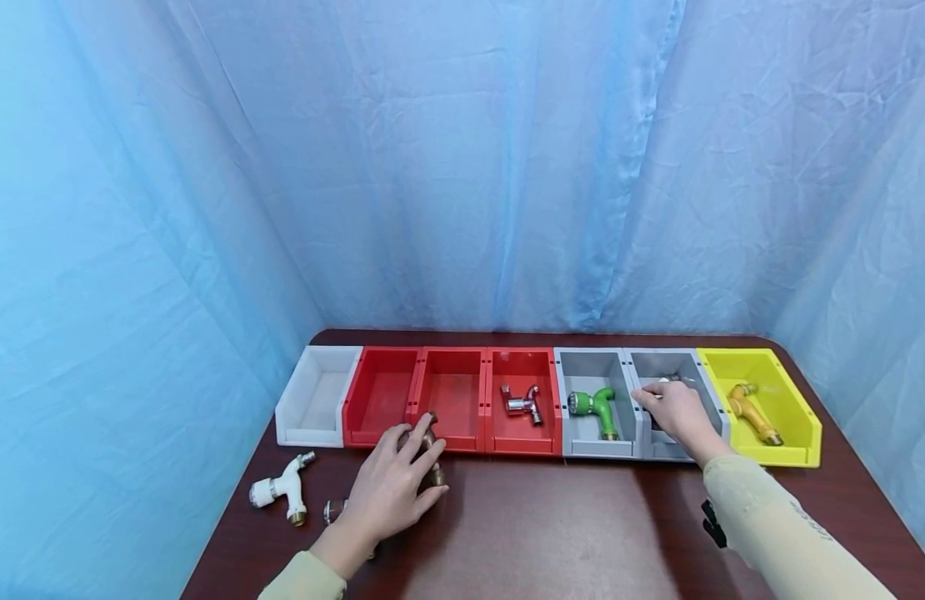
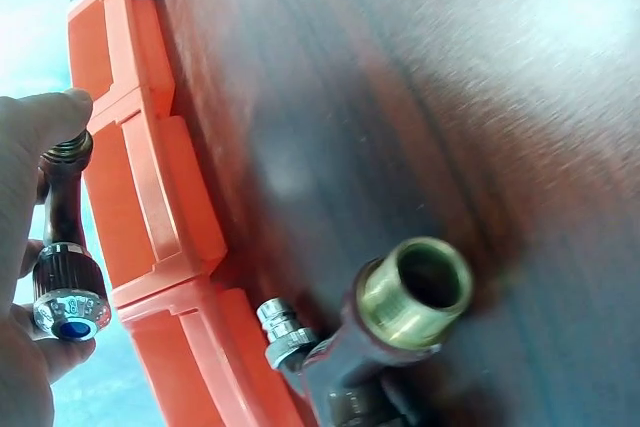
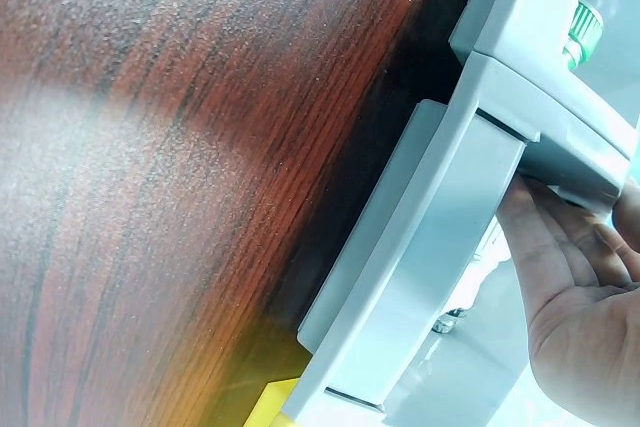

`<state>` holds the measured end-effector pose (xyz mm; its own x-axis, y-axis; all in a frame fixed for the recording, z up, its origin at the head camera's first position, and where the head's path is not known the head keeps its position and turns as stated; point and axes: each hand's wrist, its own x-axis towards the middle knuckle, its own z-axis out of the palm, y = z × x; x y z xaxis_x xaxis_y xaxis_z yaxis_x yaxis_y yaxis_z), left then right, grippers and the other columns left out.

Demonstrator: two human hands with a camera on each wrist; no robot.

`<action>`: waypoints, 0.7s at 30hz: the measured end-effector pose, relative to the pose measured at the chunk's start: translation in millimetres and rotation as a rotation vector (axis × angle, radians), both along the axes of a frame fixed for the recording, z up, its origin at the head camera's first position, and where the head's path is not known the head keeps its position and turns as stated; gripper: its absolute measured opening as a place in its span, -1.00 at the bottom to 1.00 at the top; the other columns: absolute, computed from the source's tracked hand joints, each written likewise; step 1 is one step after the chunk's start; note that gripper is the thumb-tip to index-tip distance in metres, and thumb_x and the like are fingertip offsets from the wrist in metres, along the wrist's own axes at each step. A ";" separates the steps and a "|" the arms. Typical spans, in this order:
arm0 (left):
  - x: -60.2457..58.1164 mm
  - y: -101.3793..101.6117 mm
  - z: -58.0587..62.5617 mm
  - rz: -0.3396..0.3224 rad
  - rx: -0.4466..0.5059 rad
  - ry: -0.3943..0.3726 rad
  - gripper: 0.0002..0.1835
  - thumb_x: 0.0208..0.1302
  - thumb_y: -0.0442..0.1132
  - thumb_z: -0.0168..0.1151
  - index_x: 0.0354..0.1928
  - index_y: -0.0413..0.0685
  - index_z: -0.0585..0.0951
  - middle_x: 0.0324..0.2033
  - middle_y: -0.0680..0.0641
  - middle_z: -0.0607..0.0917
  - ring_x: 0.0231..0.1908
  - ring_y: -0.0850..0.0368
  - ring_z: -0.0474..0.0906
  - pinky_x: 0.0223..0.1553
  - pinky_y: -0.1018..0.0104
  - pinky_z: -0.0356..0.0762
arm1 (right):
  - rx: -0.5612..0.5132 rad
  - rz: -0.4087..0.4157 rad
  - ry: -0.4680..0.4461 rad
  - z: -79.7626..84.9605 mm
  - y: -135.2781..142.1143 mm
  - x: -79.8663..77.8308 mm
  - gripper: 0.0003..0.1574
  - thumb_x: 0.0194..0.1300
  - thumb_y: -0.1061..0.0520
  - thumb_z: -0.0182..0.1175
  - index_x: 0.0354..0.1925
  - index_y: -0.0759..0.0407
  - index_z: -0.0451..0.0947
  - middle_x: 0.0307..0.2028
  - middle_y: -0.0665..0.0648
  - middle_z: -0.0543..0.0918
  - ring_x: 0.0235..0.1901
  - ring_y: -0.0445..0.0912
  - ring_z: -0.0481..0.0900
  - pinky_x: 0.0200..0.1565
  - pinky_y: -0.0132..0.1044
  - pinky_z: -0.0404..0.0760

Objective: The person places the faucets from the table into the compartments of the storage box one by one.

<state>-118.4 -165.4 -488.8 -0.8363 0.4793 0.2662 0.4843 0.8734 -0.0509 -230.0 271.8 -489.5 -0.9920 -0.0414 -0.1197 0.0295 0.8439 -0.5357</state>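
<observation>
Tap [image 2: 65,207] is sitting pinched end to end in your left hand [image 1: 393,483], probably for steadiness; right hand [image 1: 680,414] is occupying grey bin [image 3: 430,247], grasp hidden, cannot tell.

Head view: the left grip [image 1: 395,483] conceals part of a brown faucet [image 1: 437,477]; a second faucet [image 1: 333,510], toward 7 o'clock, is mostly hidden. The right grip [image 1: 676,408] masks much of the interior of a grey bin [image 1: 661,450]; sleeve lettering [image 1: 811,518] at 4 o'clock is illegible. Left-wrist view: the second faucet is cropped at 6 o'clock.
</observation>
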 end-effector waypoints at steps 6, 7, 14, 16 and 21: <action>-9.7 1.7 5.5 -0.019 0.005 0.039 -0.16 -0.18 0.23 0.43 0.24 0.18 0.44 0.34 -0.13 0.22 0.17 -0.14 0.24 0.06 -0.02 0.43 | 0.002 -0.002 -0.004 -0.5 -0.4 0.1 -0.37 0.39 -0.10 -0.01 0.09 0.43 0.46 -0.01 0.42 0.54 -0.04 0.27 0.49 -0.12 0.11 0.51; -11.2 2.0 6.4 -0.024 0.012 0.044 -0.15 -0.20 0.22 0.44 0.24 0.17 0.45 0.34 -0.13 0.22 0.17 -0.14 0.24 0.06 -0.03 0.43 | 0.001 -0.003 -0.006 -0.7 -0.4 0.2 -0.37 0.39 -0.10 -0.01 0.09 0.43 0.46 -0.01 0.42 0.54 -0.04 0.27 0.49 -0.12 0.11 0.51; -22.8 3.6 11.1 -0.047 0.011 0.083 -0.16 -0.19 0.21 0.44 0.23 0.16 0.45 0.34 -0.14 0.22 0.15 -0.13 0.25 0.07 0.00 0.41 | -0.001 -0.006 -0.007 -1.4 -0.1 0.4 -0.36 0.38 -0.10 0.00 0.10 0.43 0.45 -0.01 0.42 0.53 -0.03 0.28 0.48 -0.11 0.11 0.51; -26.2 4.7 12.4 -0.050 0.007 0.091 -0.16 -0.19 0.22 0.43 0.23 0.15 0.45 0.34 -0.14 0.22 0.16 -0.13 0.25 0.08 0.01 0.41 | 0.000 -0.005 -0.005 -1.2 -0.1 0.3 -0.36 0.38 -0.11 0.00 0.09 0.43 0.46 -0.01 0.42 0.53 -0.03 0.28 0.48 -0.11 0.11 0.51; -35.3 7.9 15.1 -0.062 0.006 0.114 -0.13 -0.23 0.18 0.47 0.23 0.13 0.45 0.33 -0.15 0.22 0.16 -0.14 0.25 0.04 0.00 0.45 | -0.002 -0.005 -0.007 -0.6 -0.3 0.3 -0.36 0.38 -0.11 0.00 0.09 0.43 0.46 0.00 0.42 0.53 -0.02 0.27 0.48 -0.11 0.11 0.51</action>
<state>-153.6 -157.5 -473.8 -0.7692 0.5274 0.3607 0.5290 0.8423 -0.1036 -229.8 271.5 -490.2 -0.9912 -0.0364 -0.1269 0.0379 0.8425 -0.5374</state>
